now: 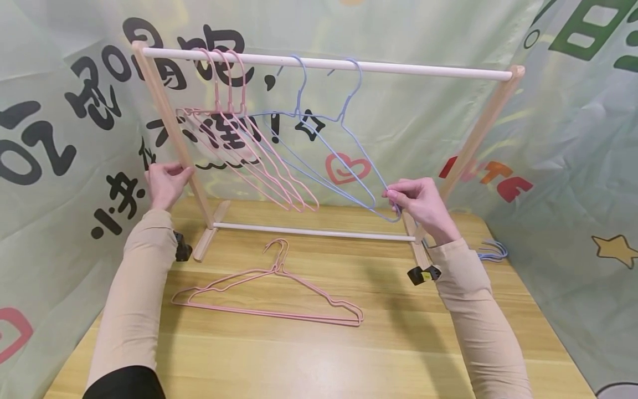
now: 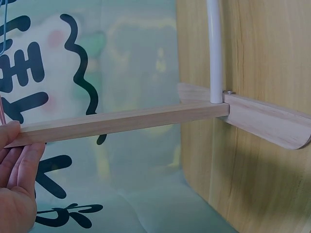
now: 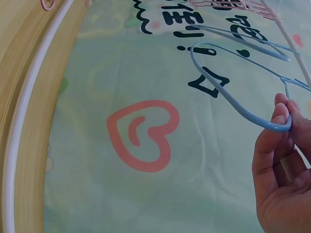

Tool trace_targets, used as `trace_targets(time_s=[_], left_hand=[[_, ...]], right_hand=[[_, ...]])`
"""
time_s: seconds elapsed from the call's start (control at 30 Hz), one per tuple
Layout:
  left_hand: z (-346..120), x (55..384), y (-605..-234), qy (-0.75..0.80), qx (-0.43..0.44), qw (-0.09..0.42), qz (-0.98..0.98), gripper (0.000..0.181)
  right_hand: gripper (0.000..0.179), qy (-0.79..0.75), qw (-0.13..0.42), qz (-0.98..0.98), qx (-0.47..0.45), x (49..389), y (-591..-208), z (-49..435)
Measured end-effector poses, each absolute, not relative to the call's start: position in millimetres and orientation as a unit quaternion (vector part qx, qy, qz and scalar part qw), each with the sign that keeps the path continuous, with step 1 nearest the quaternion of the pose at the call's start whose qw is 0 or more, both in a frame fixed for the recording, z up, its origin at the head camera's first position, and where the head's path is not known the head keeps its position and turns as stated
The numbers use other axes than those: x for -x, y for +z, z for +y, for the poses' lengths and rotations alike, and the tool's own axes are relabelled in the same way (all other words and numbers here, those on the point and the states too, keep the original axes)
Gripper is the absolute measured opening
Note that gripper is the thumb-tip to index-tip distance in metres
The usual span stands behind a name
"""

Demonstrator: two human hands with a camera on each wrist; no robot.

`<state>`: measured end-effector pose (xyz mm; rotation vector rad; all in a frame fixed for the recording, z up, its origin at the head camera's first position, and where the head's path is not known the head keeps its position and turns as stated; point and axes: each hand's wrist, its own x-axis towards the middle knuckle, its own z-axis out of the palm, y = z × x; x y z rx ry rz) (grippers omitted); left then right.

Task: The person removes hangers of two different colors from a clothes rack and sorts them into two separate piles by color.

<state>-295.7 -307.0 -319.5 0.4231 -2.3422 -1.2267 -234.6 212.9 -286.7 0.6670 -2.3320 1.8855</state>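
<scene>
My left hand [image 1: 166, 183] pinches the left wooden upright [image 1: 171, 127] of a clothes rack, thumb and fingers on either side of the wood in the left wrist view. On the right, my right hand [image 1: 423, 202] pinches the lower corner of a blue clothes hanger [image 1: 360, 77], whose hook hangs over the white top rail [image 1: 428, 68]. In the right wrist view, the hanger's rounded corner [image 3: 252, 119] runs in between thumb and fingers. A second blue hanger [image 1: 304, 77] hangs to its left. Three pink hangers [image 1: 231, 83] hang close together further left.
Two pink hangers [image 1: 269, 314] lie overlapping on the wooden table in front of the rack. Blue hanger hooks [image 1: 493, 252] show at the right, partly hidden by my sleeve. A white lower bar [image 1: 314, 231] joins the rack's feet. Printed cloth [image 1: 423, 122] surrounds the table.
</scene>
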Motion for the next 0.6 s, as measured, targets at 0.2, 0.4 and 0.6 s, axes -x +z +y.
trace_targets(time_s=[0.2, 0.4, 0.6], left_hand=[[-308, 295, -320, -0.447, -0.151, 0.231, -0.851, 0.039], [-309, 295, -320, -0.45, -0.149, 0.232, -0.849, 0.04], [-309, 296, -320, -0.448, -0.151, 0.228, -0.851, 0.04]], right_hand=[[0.027, 0.63, 0.043, -0.742, -0.224, 232, -289, 220], [0.028, 0.669, 0.063, -0.7, -0.242, 230, -292, 225], [0.026, 0.689, 0.067, -0.679, -0.244, 227, -294, 230]])
